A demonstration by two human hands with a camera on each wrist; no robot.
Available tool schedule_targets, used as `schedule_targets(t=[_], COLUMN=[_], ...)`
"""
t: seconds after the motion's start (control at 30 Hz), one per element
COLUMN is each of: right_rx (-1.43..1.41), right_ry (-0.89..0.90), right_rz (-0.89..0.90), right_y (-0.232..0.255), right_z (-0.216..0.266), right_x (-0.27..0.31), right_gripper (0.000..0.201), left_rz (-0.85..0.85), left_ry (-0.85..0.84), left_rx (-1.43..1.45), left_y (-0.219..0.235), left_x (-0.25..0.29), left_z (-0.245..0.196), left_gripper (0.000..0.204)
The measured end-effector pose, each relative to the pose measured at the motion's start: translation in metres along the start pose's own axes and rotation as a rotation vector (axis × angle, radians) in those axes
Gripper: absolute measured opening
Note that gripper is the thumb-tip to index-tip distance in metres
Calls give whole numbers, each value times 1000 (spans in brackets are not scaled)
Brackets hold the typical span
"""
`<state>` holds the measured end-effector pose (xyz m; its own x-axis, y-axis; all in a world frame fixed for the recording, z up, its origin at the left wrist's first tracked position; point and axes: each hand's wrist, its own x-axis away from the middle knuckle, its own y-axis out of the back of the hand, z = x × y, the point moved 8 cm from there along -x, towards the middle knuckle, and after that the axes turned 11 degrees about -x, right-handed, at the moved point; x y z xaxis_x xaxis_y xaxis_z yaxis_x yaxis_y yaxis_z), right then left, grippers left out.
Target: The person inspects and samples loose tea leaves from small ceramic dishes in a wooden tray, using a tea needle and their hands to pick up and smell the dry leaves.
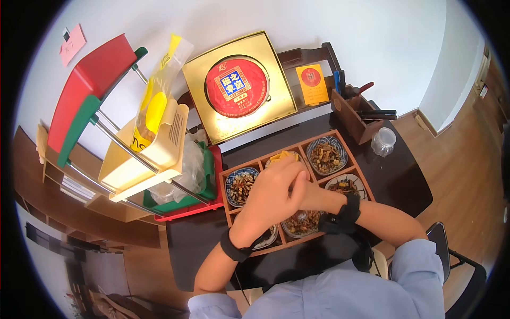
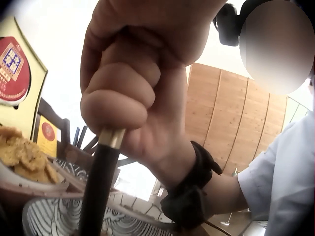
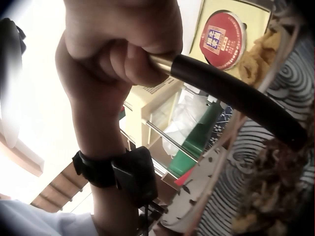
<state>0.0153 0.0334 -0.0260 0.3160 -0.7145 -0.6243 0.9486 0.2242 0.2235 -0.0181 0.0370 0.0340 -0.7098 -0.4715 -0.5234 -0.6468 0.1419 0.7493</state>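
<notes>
My left hand (image 1: 265,194) and right hand (image 1: 317,198) are drawn together over a brown divided tray (image 1: 297,245). Both sets of fingers curl closely around a dark, slightly curved rod (image 3: 231,93) with a brass collar (image 2: 112,138). The rod points down out of the fists toward a patterned bowl (image 2: 54,216) in the tray's front middle. In the right wrist view its lower end overlaps the dried brown pieces (image 3: 268,189) in that bowl. The part inside the fists is hidden. Behind the hands, yellow slices (image 1: 282,157) fill another dish.
More dishes of dried pieces (image 1: 325,157) share the tray. A gold box (image 1: 194,80) with a red disc stands behind. Left is a rack with a beige bin (image 1: 170,143) and a green basket (image 1: 183,196). Right are a wooden caddy (image 1: 358,119) and a clear jar (image 1: 383,141).
</notes>
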Motion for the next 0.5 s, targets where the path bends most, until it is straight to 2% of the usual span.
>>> schedule_targets(t=[0.03, 0.07, 0.13, 0.17, 0.23, 0.27, 0.33, 0.37, 0.43, 0.5], right_rx=[-123, -125, -150, -153, -128, -128, 156, 157, -54, -60], right_ry=[-164, -169, -355, -358, -63, -62, 97, 99, -81, -36], right_rz=[11, 9, 101, 101, 33, 33, 61, 62, 68, 98], right_y=[-2, 0, -5, -8, -6, -6, -7, -6, -3, 1], right_z=[-11, -10, -17, -20, -8, -13, -4, 0, 0, 12], right_x=[2, 2, 7, 10, 9, 9, 5, 4, -2, -5], right_gripper=[17, 17, 16, 16, 17, 17, 18, 18, 18, 18], left_rz=[1, -16, -25, -24, -28, -21, -15, -14, -14, -12], left_ry=[0, 14, 36, 44, 48, 38, 26, 18, 7, -19], left_rx=[1, 20, 45, 54, 57, 37, 18, -8, -39, -24], left_y=[-1, -2, -4, -4, -2, -2, -2, -1, 7, 15], left_x=[1, 2, 6, 7, 7, 7, 5, 3, -1, -4], left_z=[0, 1, 2, 2, 1, 0, -2, -3, -9, -22], left_gripper=[9, 9, 9, 9, 9, 10, 10, 10, 10, 11])
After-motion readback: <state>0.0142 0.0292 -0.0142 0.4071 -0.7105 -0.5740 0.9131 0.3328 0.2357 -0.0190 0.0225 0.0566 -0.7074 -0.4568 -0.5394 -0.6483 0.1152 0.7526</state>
